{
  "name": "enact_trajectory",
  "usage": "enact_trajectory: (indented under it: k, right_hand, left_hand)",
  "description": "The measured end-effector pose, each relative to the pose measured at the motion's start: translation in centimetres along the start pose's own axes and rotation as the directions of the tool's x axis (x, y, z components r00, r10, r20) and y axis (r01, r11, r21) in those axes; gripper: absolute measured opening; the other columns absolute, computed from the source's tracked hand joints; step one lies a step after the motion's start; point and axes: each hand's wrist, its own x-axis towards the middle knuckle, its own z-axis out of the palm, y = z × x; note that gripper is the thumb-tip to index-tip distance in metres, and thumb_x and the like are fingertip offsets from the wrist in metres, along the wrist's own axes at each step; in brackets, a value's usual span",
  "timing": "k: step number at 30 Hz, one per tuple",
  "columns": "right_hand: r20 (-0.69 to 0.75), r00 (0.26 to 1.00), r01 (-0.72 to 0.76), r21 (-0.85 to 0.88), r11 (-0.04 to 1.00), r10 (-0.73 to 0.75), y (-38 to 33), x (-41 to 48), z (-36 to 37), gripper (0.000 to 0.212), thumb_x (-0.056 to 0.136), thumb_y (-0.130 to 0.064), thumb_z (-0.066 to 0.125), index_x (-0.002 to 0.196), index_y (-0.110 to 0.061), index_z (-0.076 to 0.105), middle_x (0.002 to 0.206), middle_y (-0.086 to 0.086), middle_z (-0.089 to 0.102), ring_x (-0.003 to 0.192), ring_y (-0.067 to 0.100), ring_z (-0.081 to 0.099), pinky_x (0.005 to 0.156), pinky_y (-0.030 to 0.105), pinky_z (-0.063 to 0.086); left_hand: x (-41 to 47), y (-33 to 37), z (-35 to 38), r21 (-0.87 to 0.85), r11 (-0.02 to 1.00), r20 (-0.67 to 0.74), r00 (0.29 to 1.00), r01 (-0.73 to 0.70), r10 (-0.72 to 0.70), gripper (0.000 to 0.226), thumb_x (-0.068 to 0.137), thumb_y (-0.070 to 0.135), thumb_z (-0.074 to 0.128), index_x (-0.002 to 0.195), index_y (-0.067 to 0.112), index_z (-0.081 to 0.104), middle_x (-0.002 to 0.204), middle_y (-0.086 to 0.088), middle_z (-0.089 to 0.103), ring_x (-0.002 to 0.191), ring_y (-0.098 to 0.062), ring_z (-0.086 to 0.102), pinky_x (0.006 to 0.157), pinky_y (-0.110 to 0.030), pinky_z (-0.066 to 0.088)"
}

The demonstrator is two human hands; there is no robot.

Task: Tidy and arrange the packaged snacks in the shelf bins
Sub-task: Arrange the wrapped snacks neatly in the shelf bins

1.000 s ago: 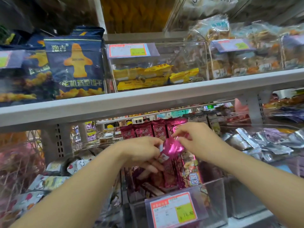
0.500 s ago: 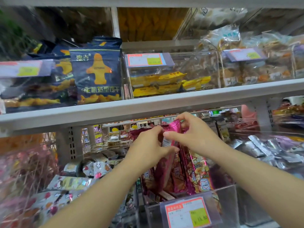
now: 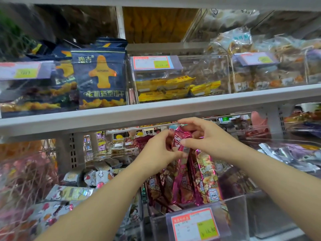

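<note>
Both hands pinch a slim magenta packet of glossy foil with crimped ends. The left hand curls its fingers at the packet's left edge, and the right hand clamps thumb and fingers across its top. The packet is held upright just above matching packets, which stand on end in a clear plastic bin below the fingers. A grey metal shelf runs just above, and crinkled silver packs lie to the right.

Shelf lip overhead — bin full w/ pkts
</note>
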Motion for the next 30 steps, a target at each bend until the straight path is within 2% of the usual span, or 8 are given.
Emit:
enact_trajectory:
  k: [4,7,11,14,18,20,26,30]
  right_hand:
    - [-0.056,0.997,0.047,-0.045,0.998,-0.049,0.9,0.1,-0.2,0.038,0.085,-0.016,0.069,0.115,-0.035,0.056,0.107,-0.015,0.063,0.096,0.007,0.063,0.086,0.021,0.051]
    - [-0.104,0.99,0.08,-0.121,0.989,-0.093,1.6,0.2,-0.3,0.041,0.086,-0.01,0.064,0.113,-0.04,0.056,0.116,-0.012,0.063,0.109,0.0,0.057,0.094,0.024,0.047]
    - [-0.125,0.984,0.109,-0.158,0.981,-0.129,1.8,0.2,-0.1,0.044,0.088,-0.004,0.06,0.111,-0.041,0.055,0.112,-0.019,0.06,0.109,-0.007,0.053,0.094,0.013,0.043]
    - [-0.135,0.974,0.148,-0.225,0.963,-0.181,1.7,0.6,0.3,0.047,0.088,0.002,0.055,0.118,-0.034,0.058,0.109,-0.023,0.059,0.107,-0.01,0.053,0.093,0.005,0.039]
    - [-0.071,0.976,0.167,-0.356,0.919,-0.205,2.1,1.3,1.0,0.041,0.089,-0.001,0.055,0.122,-0.025,0.06,0.113,-0.012,0.062,0.102,0.0,0.052,0.092,0.014,0.038]
    - [-0.031,0.985,0.136,-0.447,0.884,-0.168,2.7,1.7,1.4,0.033,0.089,-0.005,0.058,0.118,-0.022,0.06,0.111,-0.008,0.06,0.098,0.006,0.051,0.092,0.022,0.042]
    - [0.01,0.985,0.11,-0.8,0.59,-0.17,2.6,2.7,1.9,0.019,0.093,-0.023,0.055,0.109,-0.029,0.064,0.118,-0.01,0.059,0.116,0.018,0.04,0.092,0.034,0.04]
    - [0.063,0.99,0.122,-0.817,0.564,-0.123,2.9,2.5,2.7,0.031,0.094,-0.02,0.055,0.124,-0.028,0.061,0.133,0.0,0.047,0.121,0.023,0.04,0.095,0.037,0.04]
  left_hand:
    - [0.3,-0.2,0.8,-0.036,0.999,-0.001,1.0,-0.006,0.006,0.043,0.072,0.034,0.081,0.103,0.027,0.053,0.093,0.011,0.061,0.069,0.005,0.055,0.059,-0.007,0.041]
    - [0.7,-0.5,0.8,-0.161,0.987,-0.008,1.0,0.008,-0.009,0.029,0.077,0.024,0.078,0.094,0.026,0.054,0.081,0.008,0.056,0.055,0.004,0.052,0.056,-0.013,0.044]
    - [1.1,-0.6,0.6,-0.165,0.985,0.052,0.998,0.049,-0.041,0.024,0.083,0.02,0.073,0.097,0.027,0.056,0.09,0.0,0.061,0.074,-0.015,0.067,0.07,-0.033,0.057]
    - [1.4,-0.5,0.7,-0.152,0.987,0.025,0.999,0.045,-0.041,0.023,0.087,0.018,0.069,0.106,0.019,0.058,0.091,0.001,0.062,0.067,-0.005,0.066,0.064,-0.023,0.055]
    - [1.6,-1.0,1.0,-0.027,0.998,-0.024,0.998,0.051,-0.052,0.018,0.089,0.023,0.064,0.108,0.022,0.06,0.083,0.005,0.067,0.07,-0.011,0.065,0.067,-0.029,0.052]
    - [1.5,-1.5,1.0,0.054,0.995,0.002,0.997,0.078,-0.078,0.027,0.091,0.024,0.061,0.117,0.024,0.057,0.083,0.008,0.067,0.073,-0.008,0.062,0.064,-0.023,0.047]
    - [1.6,-2.4,0.3,0.21,0.975,0.073,0.994,0.07,-0.087,0.036,0.094,0.018,0.056,0.129,0.025,0.05,0.107,0.007,0.064,0.095,-0.01,0.061,0.078,-0.022,0.049]
    - [1.7,-3.4,-0.8,0.265,0.964,0.09,0.994,0.034,-0.06,0.042,0.095,0.014,0.054,0.135,0.026,0.049,0.127,0.006,0.059,0.111,-0.012,0.058,0.093,-0.022,0.044]
